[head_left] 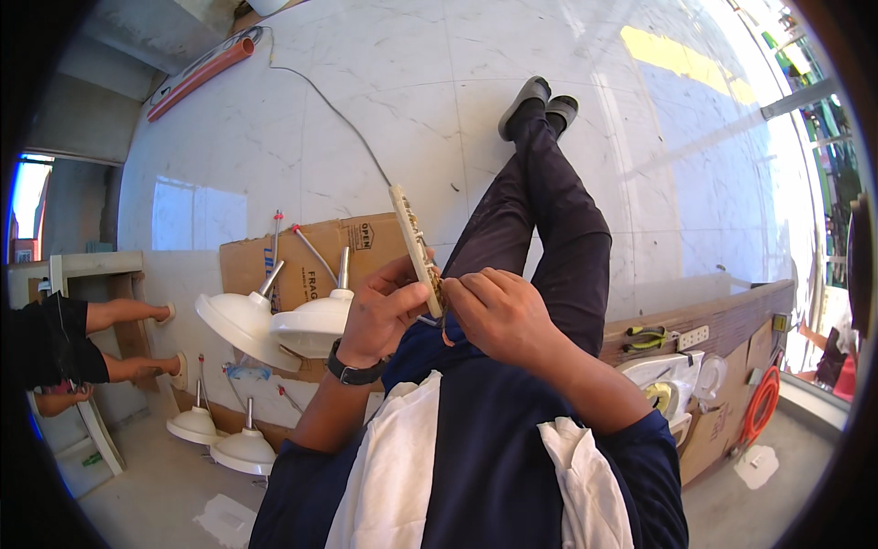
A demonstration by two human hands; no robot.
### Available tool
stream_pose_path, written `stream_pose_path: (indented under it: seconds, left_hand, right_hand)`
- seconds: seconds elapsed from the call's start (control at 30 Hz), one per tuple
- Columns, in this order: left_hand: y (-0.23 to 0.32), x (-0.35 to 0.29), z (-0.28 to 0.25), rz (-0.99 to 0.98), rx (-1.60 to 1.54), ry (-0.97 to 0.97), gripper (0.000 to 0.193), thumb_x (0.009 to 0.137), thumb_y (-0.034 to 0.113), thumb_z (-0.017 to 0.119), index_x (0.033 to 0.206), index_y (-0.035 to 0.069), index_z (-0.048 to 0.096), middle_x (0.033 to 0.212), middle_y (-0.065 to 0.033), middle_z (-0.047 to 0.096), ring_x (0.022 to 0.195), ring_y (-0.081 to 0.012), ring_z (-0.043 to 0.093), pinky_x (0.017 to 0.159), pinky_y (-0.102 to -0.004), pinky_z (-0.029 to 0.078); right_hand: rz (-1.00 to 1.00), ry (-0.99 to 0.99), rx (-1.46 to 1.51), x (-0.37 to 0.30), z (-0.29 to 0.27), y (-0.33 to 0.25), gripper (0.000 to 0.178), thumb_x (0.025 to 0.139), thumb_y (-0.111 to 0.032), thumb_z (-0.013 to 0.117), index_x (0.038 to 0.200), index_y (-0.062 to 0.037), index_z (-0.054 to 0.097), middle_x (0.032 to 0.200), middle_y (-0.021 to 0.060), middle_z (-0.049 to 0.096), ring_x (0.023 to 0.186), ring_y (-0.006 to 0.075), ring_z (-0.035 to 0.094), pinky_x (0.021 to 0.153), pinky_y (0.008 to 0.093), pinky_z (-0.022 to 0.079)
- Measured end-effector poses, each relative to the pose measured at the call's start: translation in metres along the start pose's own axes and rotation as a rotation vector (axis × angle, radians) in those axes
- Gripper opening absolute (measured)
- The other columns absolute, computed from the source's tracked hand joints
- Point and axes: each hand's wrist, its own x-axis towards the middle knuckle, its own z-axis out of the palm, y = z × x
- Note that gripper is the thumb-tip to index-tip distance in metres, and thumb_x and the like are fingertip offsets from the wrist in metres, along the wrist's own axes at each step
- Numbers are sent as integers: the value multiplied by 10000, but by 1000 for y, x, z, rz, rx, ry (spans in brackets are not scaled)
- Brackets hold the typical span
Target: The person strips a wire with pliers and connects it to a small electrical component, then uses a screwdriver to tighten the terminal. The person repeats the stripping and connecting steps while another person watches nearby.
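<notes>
A long white power strip [413, 242] stands tilted above my lap, its inner side bare with metal contacts showing. My left hand [375, 316] grips its lower part, thumb on the strip's face and fingers behind. Close against the lower end, my right hand [501, 316] has its fingers pinched together. Whatever those fingertips hold is hidden from view. A thin reddish piece hangs just below them, too small to name. From behind the strip's upper end, a grey cable [343, 114] runs away over the floor.
White lamp shades [242, 325] with metal stems stand on cardboard [245, 249] at left. Another person [55, 343] is at far left. Green-and-black pliers [647, 339] and a socket block [693, 338] lie on a wooden ledge at right, near an orange coil [761, 405]. An orange pipe [201, 80] lies far left.
</notes>
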Motion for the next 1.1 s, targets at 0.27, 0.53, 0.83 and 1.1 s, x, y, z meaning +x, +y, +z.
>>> stream_pose_path:
  seconds: [0.27,0.53,0.83,1.1]
  left_hand:
    - [-3,0,-5,-9,-52,-70,542,994,86,654,1493,-90,534,1325,-174,702,1212,-253,705,1046,-404,591]
    - [0,6,-10,2,-38,-85,483,1021,124,608,1443,-107,562,1319,-209,708,1203,-291,722,1043,-405,595]
    - [0,9,-12,-20,-26,-87,448,1058,159,556,1422,-103,562,1292,-219,718,1199,-303,727,1052,-413,591]
    - [-1,11,-13,-29,-82,-94,446,1062,148,569,1440,-88,536,1354,-212,689,1216,-308,720,1088,-446,581]
  right_hand:
    - [378,-109,516,-2,0,22,191,954,-130,718,1102,-10,718,839,68,674,737,193,665,660,307,528]
    - [942,-260,1834,-8,42,64,212,1083,-242,688,1010,-46,722,856,32,709,691,103,621,609,252,483]
    - [1174,-193,2020,-20,61,57,178,1067,-204,711,990,-44,716,859,49,719,670,101,610,583,256,471]
    - [995,-32,1262,-14,30,33,156,1031,-155,741,1067,-3,736,827,45,709,674,125,643,582,273,489]
